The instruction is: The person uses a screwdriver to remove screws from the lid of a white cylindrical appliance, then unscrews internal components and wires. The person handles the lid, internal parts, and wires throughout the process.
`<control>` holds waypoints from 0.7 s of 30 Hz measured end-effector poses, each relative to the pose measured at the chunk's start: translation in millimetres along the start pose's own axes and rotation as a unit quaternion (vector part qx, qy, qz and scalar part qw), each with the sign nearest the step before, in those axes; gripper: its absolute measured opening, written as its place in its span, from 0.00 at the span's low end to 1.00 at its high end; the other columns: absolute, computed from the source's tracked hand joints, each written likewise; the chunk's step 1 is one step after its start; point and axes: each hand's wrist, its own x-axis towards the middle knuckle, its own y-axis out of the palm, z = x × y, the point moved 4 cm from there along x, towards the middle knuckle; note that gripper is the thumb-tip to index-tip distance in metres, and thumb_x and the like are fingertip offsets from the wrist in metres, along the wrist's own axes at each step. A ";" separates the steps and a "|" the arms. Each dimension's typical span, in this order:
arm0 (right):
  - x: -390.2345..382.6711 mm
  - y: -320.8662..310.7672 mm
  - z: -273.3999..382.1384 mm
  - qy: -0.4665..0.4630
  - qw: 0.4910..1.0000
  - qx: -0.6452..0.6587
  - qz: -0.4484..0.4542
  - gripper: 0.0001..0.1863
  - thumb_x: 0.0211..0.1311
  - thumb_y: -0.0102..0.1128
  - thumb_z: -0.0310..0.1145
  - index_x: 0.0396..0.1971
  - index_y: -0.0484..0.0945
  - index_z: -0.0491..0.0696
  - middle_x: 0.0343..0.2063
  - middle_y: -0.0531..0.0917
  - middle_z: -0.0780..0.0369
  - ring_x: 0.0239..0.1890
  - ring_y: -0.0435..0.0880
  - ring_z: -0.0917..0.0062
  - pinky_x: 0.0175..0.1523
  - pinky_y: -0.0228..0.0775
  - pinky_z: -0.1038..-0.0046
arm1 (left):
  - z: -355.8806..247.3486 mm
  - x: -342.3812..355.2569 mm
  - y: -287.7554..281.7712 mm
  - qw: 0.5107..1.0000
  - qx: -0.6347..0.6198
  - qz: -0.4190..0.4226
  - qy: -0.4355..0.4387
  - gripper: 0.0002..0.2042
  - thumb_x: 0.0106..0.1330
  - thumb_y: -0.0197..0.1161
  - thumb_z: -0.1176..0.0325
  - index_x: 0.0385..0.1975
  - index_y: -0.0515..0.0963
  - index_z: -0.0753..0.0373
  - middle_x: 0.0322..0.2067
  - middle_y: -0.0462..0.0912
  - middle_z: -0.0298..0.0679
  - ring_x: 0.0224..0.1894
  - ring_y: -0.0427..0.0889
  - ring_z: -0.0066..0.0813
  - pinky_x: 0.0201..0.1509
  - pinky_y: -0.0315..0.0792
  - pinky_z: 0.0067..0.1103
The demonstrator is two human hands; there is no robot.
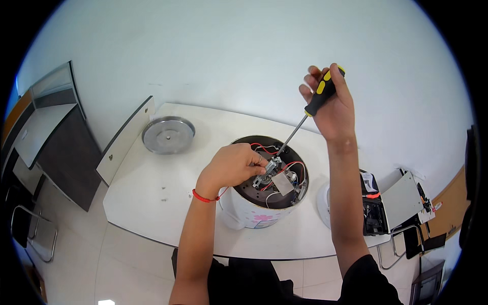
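Note:
On the white table stands a round white appliance point(241, 206) with pink flowers on its side and its upper end open. Red and white wires point(297, 163) and metal fittings show inside. My left hand point(229, 165), with a red cord at the wrist, reaches over the rim and pinches a grey bracket-like part point(270, 168). My right hand point(335, 112) is raised at the right, holding a black and yellow screwdriver point(323, 94) by its handle, some fingers loosely lifted. The shaft slants down left, its tip at or just beside the grey part; exact contact is unclear.
A round metal cover point(168, 136) lies at the table's back left. Small bits, perhaps screws point(163, 199), lie at the left. Past my right forearm are a white round item point(324, 203) and an open black tool case point(375, 213). A wall rises behind the table point(137, 203).

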 end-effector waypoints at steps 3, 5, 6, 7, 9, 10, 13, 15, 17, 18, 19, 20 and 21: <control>-1.6 -7.2 -1.4 -0.081 0.993 -0.017 -0.087 0.12 0.74 0.61 0.41 0.41 0.78 0.47 0.32 0.79 0.64 0.32 0.76 0.78 0.45 0.73 0.71 | -0.4 -1.8 -1.7 1.000 -0.008 -0.005 0.001 0.06 0.60 0.69 0.63 0.33 0.89 0.53 0.23 0.82 0.40 0.29 0.80 0.40 0.34 0.72 0.32; -2.6 -8.7 -3.0 -0.102 0.991 0.010 -0.082 0.12 0.74 0.61 0.40 0.43 0.78 0.46 0.32 0.79 0.63 0.33 0.76 0.78 0.46 0.73 0.71 | 0.7 -2.4 -1.6 1.000 -0.005 -0.006 -0.001 0.06 0.60 0.69 0.63 0.34 0.89 0.53 0.23 0.83 0.40 0.29 0.81 0.40 0.34 0.72 0.32; -4.3 -7.2 -4.1 -0.105 0.991 0.032 -0.070 0.13 0.74 0.61 0.41 0.44 0.78 0.46 0.32 0.79 0.63 0.32 0.76 0.78 0.45 0.73 0.71 | 2.3 -2.5 -1.1 1.000 -0.002 -0.003 -0.006 0.06 0.60 0.69 0.63 0.34 0.89 0.53 0.23 0.83 0.40 0.29 0.81 0.40 0.35 0.72 0.32; -6.5 -7.2 -4.1 -0.109 0.991 0.052 -0.059 0.13 0.74 0.61 0.41 0.45 0.78 0.46 0.32 0.79 0.63 0.32 0.76 0.78 0.45 0.73 0.71 | 2.1 -2.7 0.0 1.000 0.001 0.001 -0.009 0.06 0.60 0.69 0.64 0.34 0.89 0.53 0.23 0.83 0.40 0.29 0.81 0.40 0.35 0.72 0.31; -3.5 -14.6 -2.7 -0.103 0.991 0.087 0.012 0.12 0.74 0.61 0.39 0.45 0.77 0.46 0.32 0.78 0.63 0.32 0.76 0.78 0.42 0.73 0.71 | 0.7 -2.3 -1.1 1.000 0.008 0.015 -0.006 0.06 0.60 0.69 0.64 0.35 0.89 0.52 0.24 0.83 0.40 0.29 0.81 0.39 0.35 0.72 0.32; -1.7 -14.9 -0.3 -0.099 0.989 0.103 0.049 0.11 0.73 0.61 0.38 0.45 0.77 0.46 0.32 0.78 0.63 0.32 0.76 0.77 0.40 0.73 0.71 | 0.0 -1.4 -1.5 1.000 0.011 0.019 -0.004 0.06 0.60 0.69 0.64 0.35 0.89 0.52 0.24 0.84 0.40 0.29 0.81 0.39 0.35 0.72 0.32; -1.4 -10.7 4.4 -0.095 0.992 0.066 0.044 0.09 0.72 0.60 0.34 0.44 0.75 0.46 0.31 0.77 0.62 0.30 0.76 0.76 0.34 0.71 0.70 | -0.5 -2.2 -0.3 1.000 -0.015 0.013 -0.006 0.06 0.61 0.68 0.64 0.35 0.89 0.52 0.24 0.83 0.40 0.29 0.81 0.39 0.35 0.71 0.32; -3.1 -4.5 4.3 -0.072 0.991 -0.055 -0.102 0.07 0.71 0.59 0.33 0.42 0.74 0.47 0.30 0.77 0.63 0.29 0.76 0.76 0.31 0.70 0.71 | 1.1 -2.9 0.2 1.000 -0.009 -0.006 0.016 0.06 0.61 0.68 0.64 0.35 0.89 0.52 0.23 0.83 0.40 0.29 0.81 0.40 0.35 0.72 0.32; -4.5 1.3 8.4 -0.037 0.974 -0.122 -0.186 0.06 0.70 0.59 0.33 0.39 0.73 0.47 0.30 0.77 0.62 0.28 0.75 0.76 0.30 0.68 0.72 | 0.6 -3.9 -1.4 1.000 0.001 -0.012 0.022 0.06 0.61 0.68 0.64 0.36 0.89 0.52 0.23 0.83 0.40 0.29 0.81 0.40 0.35 0.72 0.32; -3.9 -0.1 12.0 -0.015 0.971 -0.130 -0.198 0.07 0.70 0.59 0.34 0.38 0.73 0.48 0.30 0.77 0.62 0.28 0.75 0.77 0.30 0.68 0.72 | 0.0 -3.8 -1.6 1.000 0.007 -0.010 0.018 0.06 0.61 0.68 0.64 0.36 0.89 0.52 0.23 0.83 0.40 0.30 0.81 0.41 0.35 0.72 0.32; -4.2 -0.2 14.0 0.008 0.968 -0.137 -0.211 0.07 0.70 0.59 0.34 0.37 0.73 0.48 0.30 0.76 0.62 0.28 0.75 0.77 0.30 0.68 0.73 | -0.5 -4.4 -1.1 1.000 0.013 -0.005 0.014 0.06 0.61 0.68 0.64 0.36 0.89 0.52 0.23 0.83 0.40 0.30 0.81 0.41 0.35 0.72 0.32; -2.9 8.3 14.8 0.006 0.973 -0.121 -0.195 0.08 0.69 0.59 0.35 0.33 0.70 0.51 0.24 0.73 0.65 0.23 0.71 0.80 0.27 0.65 0.75 | -0.2 -5.8 -1.4 0.999 0.007 -0.021 0.023 0.06 0.61 0.68 0.64 0.35 0.89 0.53 0.23 0.83 0.40 0.30 0.81 0.41 0.35 0.72 0.33; 2.4 10.3 10.3 0.032 0.988 -0.088 -0.127 0.09 0.69 0.59 0.35 0.32 0.69 0.51 0.22 0.71 0.67 0.21 0.69 0.81 0.26 0.63 0.75 | 1.1 -7.2 -1.0 0.999 0.000 -0.036 0.032 0.06 0.61 0.68 0.64 0.34 0.89 0.54 0.23 0.82 0.40 0.30 0.80 0.41 0.35 0.72 0.33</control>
